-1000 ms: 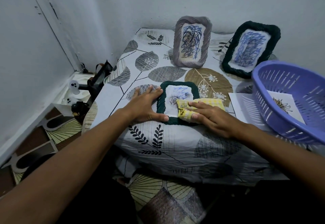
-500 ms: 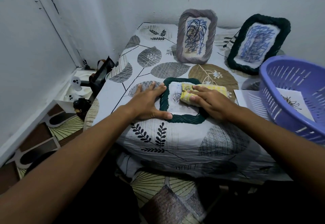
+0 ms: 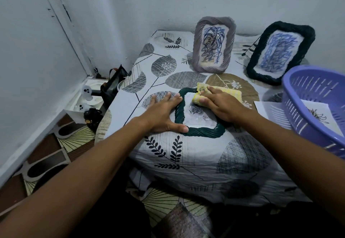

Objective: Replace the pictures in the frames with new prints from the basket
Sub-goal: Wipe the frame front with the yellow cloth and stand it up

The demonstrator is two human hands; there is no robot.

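Note:
A dark green frame [image 3: 202, 131] lies flat near the table's front edge, with a grey rose picture [image 3: 197, 113] showing in it. My left hand [image 3: 162, 114] rests flat against its left side, thumb along the lower rim. My right hand [image 3: 223, 105] presses a folded yellow checked cloth [image 3: 201, 93] onto the frame's upper part. A grey frame [image 3: 213, 44] and another dark green frame [image 3: 280, 53], both with blue scribbled pictures, stand against the wall. The purple basket [image 3: 306, 107] at the right holds a print [image 3: 320, 115].
The table wears a leaf-patterned cloth [image 3: 179, 155]. A white sheet [image 3: 268, 110] lies under the basket's near side. Left of the table, on the floor by the wall, stand a black bag [image 3: 112, 86] and white ghost figures [image 3: 86, 93].
My right hand has slid the yellow cloth from the frame's lower right up to its top edge. My left hand has kept its hold on the frame's left side.

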